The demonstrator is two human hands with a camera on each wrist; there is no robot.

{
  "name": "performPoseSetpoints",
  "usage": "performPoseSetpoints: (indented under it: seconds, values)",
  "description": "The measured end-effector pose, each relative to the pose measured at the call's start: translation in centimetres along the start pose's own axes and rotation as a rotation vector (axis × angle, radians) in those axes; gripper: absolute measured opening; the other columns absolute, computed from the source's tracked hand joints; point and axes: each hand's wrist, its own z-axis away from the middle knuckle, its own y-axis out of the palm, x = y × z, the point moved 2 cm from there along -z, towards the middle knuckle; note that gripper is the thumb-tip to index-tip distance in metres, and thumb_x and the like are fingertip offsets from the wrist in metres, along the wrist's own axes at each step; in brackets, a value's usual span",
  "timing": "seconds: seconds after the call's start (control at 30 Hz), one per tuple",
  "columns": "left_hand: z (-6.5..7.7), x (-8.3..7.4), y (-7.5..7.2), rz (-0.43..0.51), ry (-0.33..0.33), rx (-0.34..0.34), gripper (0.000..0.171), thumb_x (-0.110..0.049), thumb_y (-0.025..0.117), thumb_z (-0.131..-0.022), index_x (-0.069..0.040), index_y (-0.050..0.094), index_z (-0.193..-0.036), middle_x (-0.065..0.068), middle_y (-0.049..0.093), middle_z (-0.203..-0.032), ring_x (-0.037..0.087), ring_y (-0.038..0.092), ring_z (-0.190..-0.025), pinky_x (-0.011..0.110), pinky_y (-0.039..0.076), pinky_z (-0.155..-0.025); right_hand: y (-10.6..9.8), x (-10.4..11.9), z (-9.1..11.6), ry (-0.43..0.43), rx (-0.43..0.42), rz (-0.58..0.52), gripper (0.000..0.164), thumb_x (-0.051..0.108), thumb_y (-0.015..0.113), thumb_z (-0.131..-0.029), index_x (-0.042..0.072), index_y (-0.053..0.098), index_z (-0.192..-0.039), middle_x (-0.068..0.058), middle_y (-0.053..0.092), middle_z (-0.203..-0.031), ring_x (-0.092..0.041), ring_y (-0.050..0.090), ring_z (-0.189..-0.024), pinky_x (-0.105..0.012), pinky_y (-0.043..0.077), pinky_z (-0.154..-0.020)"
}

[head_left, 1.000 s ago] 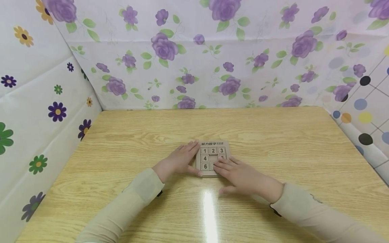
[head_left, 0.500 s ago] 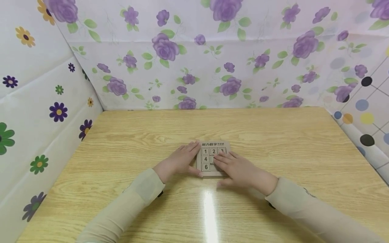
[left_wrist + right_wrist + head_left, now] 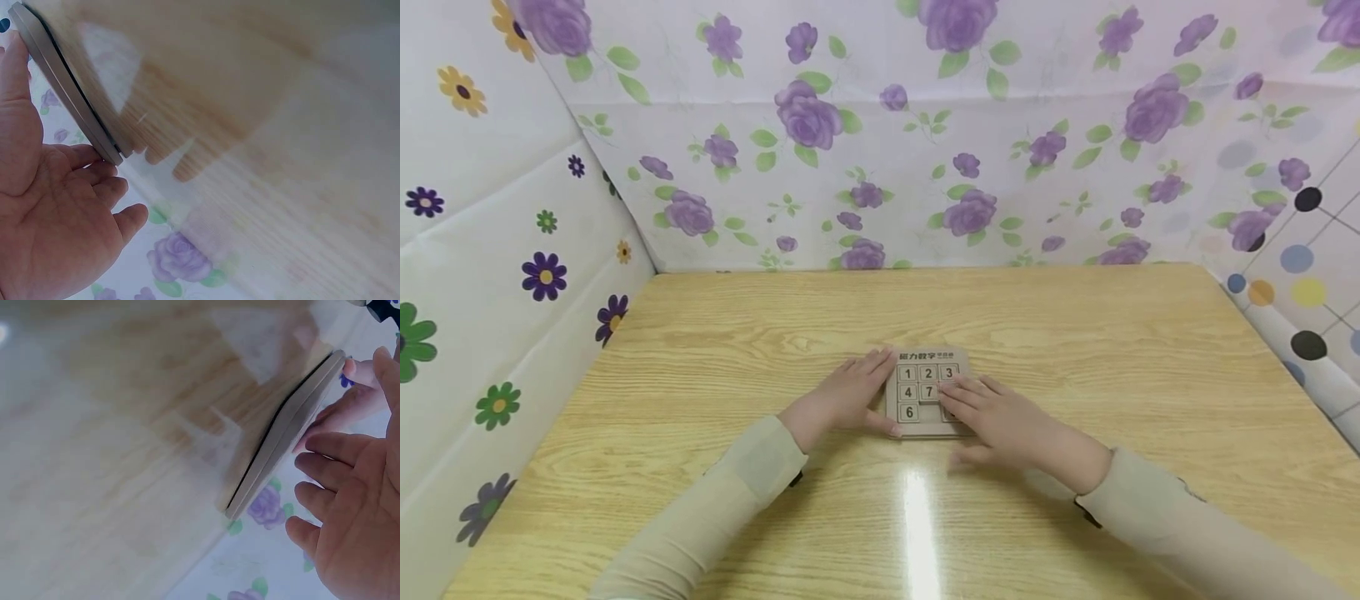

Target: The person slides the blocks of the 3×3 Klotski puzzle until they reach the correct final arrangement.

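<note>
A sliding number puzzle [image 3: 925,431] lies flat on the table, its far rim printed with dark characters. Tiles 1, 2 and 3 form the far row, and 4 and the 7 tile [image 3: 928,392] stand in the middle row. Below the 7 is a gap, with 6 to its left. My left hand [image 3: 838,396] steadies the puzzle's left side, thumb by the near corner and straight fingers by the far one. My right hand [image 3: 1011,421] lies over the right side, fingertips on the tiles, covering those there. Both wrist views show the puzzle [image 3: 69,94] edge-on.
The wood-grain table [image 3: 760,333] extends around the puzzle on all sides. A purple-flowered sheet [image 3: 880,167] hangs behind it, with patterned sheets on the left and right. A bright reflection lies on the tabletop in front.
The 7 tile has slid from the near row into the middle gap, leaving the gap below it. My right hand went away from me, then came back slightly right. The left hand stayed put.
</note>
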Motion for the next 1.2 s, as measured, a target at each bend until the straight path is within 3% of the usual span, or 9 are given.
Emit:
performPoseSetpoints:
  seconds: [0.33,0.87,1.2]
  values:
    - [0.0,0.2,0.2,0.014,-0.005,-0.003,0.113,-0.062,0.069,-0.073,-0.006,0.012,-0.153,0.010,0.007,-0.160,0.026,0.008,-0.148,0.045,0.012,-0.120,0.2,0.4,1.9,0.013,0.012,-0.019,0.078,0.056,0.053,-0.088,-0.001,0.043,-0.141,-0.016,0.039,-0.149,-0.035,0.032,-0.139,-0.054,0.023,-0.115]
    - [-0.1,0.2,0.2,0.010,-0.022,0.000,0.112,-0.063,0.068,-0.073,-0.007,0.012,-0.153,0.009,0.008,-0.160,0.025,0.008,-0.148,0.044,0.012,-0.120,0.6,1.7,0.1,-0.017,-0.003,0.008,0.083,0.061,0.051,-0.086,0.001,0.041,-0.142,-0.014,0.037,-0.150,-0.032,0.029,-0.141,-0.050,0.024,-0.116]
    - [-0.1,0.0,0.2,0.015,-0.005,-0.006,0.112,-0.062,0.069,-0.073,-0.006,0.013,-0.153,0.010,0.009,-0.160,0.027,0.010,-0.147,0.046,0.013,-0.120,0.4,0.4,0.1,0.042,-0.004,-0.038,0.083,0.059,0.052,-0.087,-0.001,0.038,-0.143,-0.016,0.035,-0.151,-0.035,0.029,-0.141,-0.052,0.022,-0.116]
